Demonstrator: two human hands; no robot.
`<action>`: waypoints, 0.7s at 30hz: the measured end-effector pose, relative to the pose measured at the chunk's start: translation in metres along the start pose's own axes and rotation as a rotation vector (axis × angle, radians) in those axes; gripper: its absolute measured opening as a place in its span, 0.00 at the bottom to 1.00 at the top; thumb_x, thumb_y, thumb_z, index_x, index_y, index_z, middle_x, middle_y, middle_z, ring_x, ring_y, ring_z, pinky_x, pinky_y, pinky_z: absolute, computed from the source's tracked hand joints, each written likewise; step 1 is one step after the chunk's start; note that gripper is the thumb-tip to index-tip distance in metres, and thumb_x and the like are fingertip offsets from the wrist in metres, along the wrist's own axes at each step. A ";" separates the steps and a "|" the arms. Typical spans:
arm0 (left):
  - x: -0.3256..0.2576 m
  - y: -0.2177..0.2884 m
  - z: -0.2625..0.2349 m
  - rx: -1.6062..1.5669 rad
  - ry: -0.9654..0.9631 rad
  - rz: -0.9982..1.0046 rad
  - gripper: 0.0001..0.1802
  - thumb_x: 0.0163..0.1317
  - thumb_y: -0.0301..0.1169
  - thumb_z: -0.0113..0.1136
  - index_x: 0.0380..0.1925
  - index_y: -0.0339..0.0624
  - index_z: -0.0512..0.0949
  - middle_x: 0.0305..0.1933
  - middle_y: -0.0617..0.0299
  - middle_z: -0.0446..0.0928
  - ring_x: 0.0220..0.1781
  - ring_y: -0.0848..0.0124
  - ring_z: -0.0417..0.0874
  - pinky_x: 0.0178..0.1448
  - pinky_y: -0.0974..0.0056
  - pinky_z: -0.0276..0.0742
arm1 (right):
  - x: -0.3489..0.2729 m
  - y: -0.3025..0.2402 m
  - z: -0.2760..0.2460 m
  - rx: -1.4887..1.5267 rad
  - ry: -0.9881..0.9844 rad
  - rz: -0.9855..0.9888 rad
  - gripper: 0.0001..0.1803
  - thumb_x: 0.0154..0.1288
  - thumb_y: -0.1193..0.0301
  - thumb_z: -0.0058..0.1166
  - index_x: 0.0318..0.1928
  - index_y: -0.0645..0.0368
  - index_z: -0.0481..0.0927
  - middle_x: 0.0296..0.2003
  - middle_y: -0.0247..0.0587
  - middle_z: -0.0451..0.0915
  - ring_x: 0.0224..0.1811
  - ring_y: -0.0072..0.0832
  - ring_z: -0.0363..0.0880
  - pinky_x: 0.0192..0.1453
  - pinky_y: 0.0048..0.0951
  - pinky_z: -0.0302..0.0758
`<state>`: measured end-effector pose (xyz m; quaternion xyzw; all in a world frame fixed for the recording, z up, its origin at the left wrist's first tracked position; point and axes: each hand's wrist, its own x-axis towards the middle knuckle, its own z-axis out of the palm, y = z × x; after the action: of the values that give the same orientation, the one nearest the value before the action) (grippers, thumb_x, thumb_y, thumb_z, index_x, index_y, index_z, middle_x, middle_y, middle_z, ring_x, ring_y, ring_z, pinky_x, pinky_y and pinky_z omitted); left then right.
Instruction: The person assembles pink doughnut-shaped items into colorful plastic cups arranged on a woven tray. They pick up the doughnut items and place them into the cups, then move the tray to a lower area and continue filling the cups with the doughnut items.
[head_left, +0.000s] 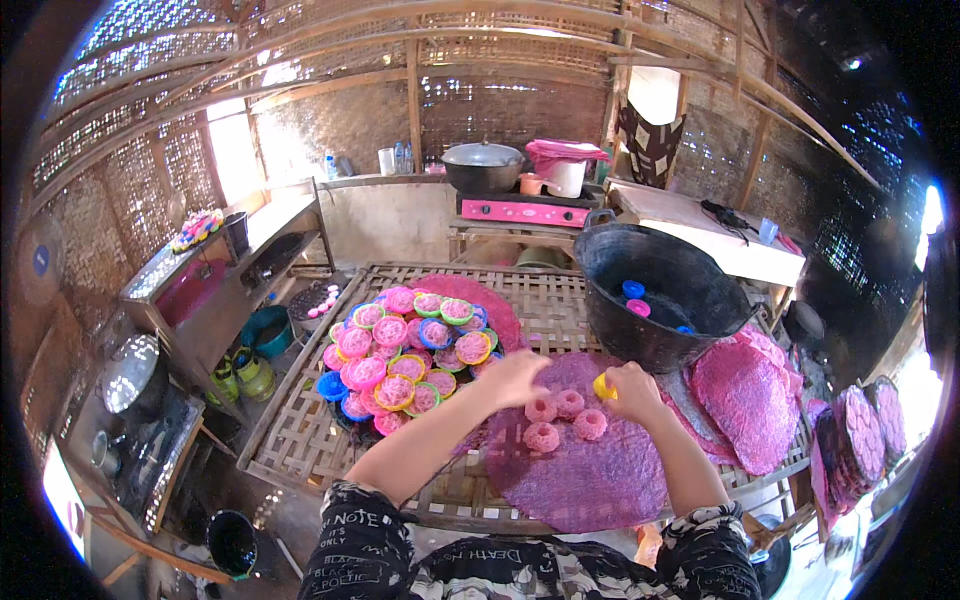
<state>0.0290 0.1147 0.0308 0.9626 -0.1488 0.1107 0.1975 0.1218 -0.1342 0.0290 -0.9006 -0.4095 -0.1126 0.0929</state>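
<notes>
My right hand (pixel 632 391) grips a small yellow mould cup (pixel 604 386) above a round purple mesh mat (pixel 590 490). Several pink ring-shaped noodle cakes (pixel 541 437) lie on that mat, just below and left of the cup. My left hand (pixel 514 380) hovers between the cakes and a heap of moulds, fingers apart, with nothing visible in it. The heap is made of colourful mould cups (pixel 332 386) filled with pink noodle strands (pixel 400 390), in blue, green, yellow and pink. Part of another pink mat (pixel 490 300) shows behind the heap.
A slatted bamboo table (pixel 310 440) carries everything. At its far right stands a big black basin (pixel 650 330) with a few cups inside. Folded pink mats (pixel 745 400) lie at the right. Behind are a pink stove (pixel 525 212) and a lidded pot (pixel 483 170); a wooden bench (pixel 200 300) stands left.
</notes>
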 end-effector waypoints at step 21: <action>0.028 -0.002 -0.045 -0.224 0.191 -0.132 0.40 0.34 0.44 0.77 0.48 0.38 0.70 0.46 0.48 0.73 0.50 0.55 0.75 0.56 0.58 0.71 | 0.052 -0.017 -0.050 0.822 0.474 0.097 0.23 0.57 0.58 0.62 0.44 0.63 0.76 0.36 0.43 0.79 0.39 0.30 0.79 0.37 0.31 0.77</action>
<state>0.0486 0.1281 0.0782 0.9274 -0.0773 0.1713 0.3236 0.1360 -0.0989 0.0924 -0.7569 -0.3451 -0.1391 0.5373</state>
